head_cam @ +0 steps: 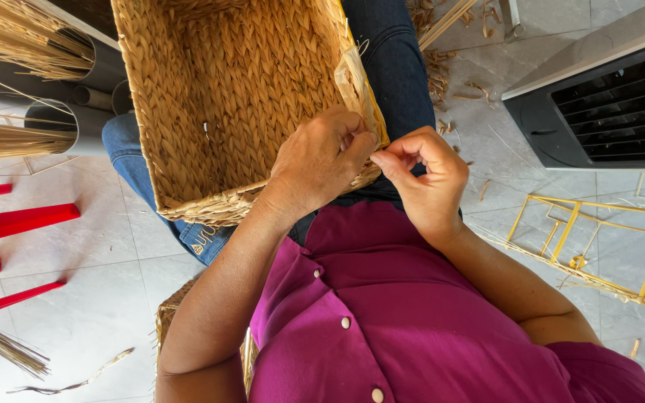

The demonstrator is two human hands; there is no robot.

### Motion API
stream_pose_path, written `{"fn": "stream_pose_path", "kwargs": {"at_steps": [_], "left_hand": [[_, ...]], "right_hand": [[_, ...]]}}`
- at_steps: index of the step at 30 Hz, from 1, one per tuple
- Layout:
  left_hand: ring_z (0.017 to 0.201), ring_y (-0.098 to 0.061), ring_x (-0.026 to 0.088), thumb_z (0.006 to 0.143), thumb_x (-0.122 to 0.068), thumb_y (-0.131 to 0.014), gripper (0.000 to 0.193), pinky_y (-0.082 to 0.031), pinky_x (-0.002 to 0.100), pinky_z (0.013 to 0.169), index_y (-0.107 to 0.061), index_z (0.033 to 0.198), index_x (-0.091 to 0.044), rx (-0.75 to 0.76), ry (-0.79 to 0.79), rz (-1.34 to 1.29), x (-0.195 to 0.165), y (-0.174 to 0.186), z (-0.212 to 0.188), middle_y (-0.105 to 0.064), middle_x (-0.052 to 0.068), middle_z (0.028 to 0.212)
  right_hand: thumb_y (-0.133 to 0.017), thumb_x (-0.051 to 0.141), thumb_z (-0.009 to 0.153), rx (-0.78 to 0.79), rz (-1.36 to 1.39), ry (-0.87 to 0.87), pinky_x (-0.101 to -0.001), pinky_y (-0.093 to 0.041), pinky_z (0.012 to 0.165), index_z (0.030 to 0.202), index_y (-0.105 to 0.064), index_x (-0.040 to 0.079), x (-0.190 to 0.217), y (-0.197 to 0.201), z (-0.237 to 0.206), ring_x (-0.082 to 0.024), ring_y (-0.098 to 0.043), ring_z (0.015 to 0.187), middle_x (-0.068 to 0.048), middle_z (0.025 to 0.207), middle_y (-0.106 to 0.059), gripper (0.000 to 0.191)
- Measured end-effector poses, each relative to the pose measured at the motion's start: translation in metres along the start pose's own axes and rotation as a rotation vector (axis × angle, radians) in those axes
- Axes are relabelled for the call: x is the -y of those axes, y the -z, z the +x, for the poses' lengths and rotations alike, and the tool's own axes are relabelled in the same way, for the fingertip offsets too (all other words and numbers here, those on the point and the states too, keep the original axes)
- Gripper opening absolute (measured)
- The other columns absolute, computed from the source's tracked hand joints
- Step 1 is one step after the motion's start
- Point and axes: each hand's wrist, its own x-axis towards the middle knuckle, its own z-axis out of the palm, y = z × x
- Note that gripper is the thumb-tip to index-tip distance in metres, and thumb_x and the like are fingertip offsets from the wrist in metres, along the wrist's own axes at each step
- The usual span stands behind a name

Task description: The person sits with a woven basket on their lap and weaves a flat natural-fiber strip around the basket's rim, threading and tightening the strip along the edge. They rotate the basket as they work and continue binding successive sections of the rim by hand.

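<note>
A rectangular woven straw basket (218, 97) rests on my lap, its open side turned toward me. My left hand (319, 160) lies over the basket's near right corner, fingers curled on the rim. My right hand (423, 179) is just beside it, thumb and forefinger pinching a thin straw strand (377, 145) at the same corner. A flat, pale strip of fibre (354, 78) runs up along the basket's right edge. The two hands almost touch at the rim.
Grey tubes holding bundles of straw (16, 45) stand at the left, next to a red plastic stool (1, 231). A dark vented appliance (606, 104) sits at the right above a yellow metal frame (599, 246). Straw scraps litter the tiled floor.
</note>
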Motion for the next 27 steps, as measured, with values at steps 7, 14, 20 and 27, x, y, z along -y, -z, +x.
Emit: {"fn": "stream_pose_path", "kwargs": {"at_steps": [7, 14, 20, 27], "left_hand": [[0.083, -0.073, 0.027, 0.093, -0.026, -0.062, 0.022, -0.056, 0.041, 0.074, -0.066, 0.093, -0.004, -0.040, 0.048, -0.035, -0.005, -0.001, -0.005, -0.071, 0.010, 0.089], [0.077, -0.075, 0.018, 0.092, -0.024, -0.070, 0.019, -0.058, 0.036, 0.069, -0.067, 0.089, -0.006, -0.099, 0.009, -0.052, -0.004, 0.002, -0.008, -0.070, 0.008, 0.085], [0.078, -0.075, 0.020, 0.095, -0.026, -0.068, 0.021, -0.058, 0.037, 0.070, -0.069, 0.089, -0.006, -0.086, -0.028, -0.006, 0.000, 0.000, -0.007, -0.072, 0.008, 0.087], [0.080, -0.075, 0.021, 0.094, -0.028, -0.067, 0.022, -0.057, 0.038, 0.071, -0.071, 0.088, -0.007, -0.077, -0.002, 0.018, 0.000, 0.001, -0.005, -0.074, 0.008, 0.088]], "right_hand": [[-0.078, -0.010, 0.091, -0.014, -0.035, 0.016, -0.0227, -0.050, 0.074, 0.094, -0.061, -0.001, -0.006, -0.003, -0.002, -0.008, -0.058, 0.080, -0.004, 0.093, -0.063, 0.019], [-0.070, -0.002, 0.095, 0.275, 0.630, -0.329, -0.0238, -0.046, 0.072, 0.093, -0.063, -0.002, -0.025, 0.031, -0.005, -0.009, -0.057, 0.080, -0.005, 0.094, -0.063, 0.007], [-0.068, 0.015, 0.102, 0.561, 0.910, -0.147, -0.0265, -0.055, 0.067, 0.100, -0.061, 0.005, -0.009, 0.090, -0.005, -0.016, -0.063, 0.073, -0.007, 0.091, -0.068, 0.012], [-0.081, 0.003, 0.086, 0.417, -0.054, 0.282, -0.0335, -0.053, 0.077, 0.131, -0.059, -0.003, 0.022, 0.067, 0.018, -0.018, -0.063, 0.081, -0.011, 0.102, -0.065, 0.050]]}}
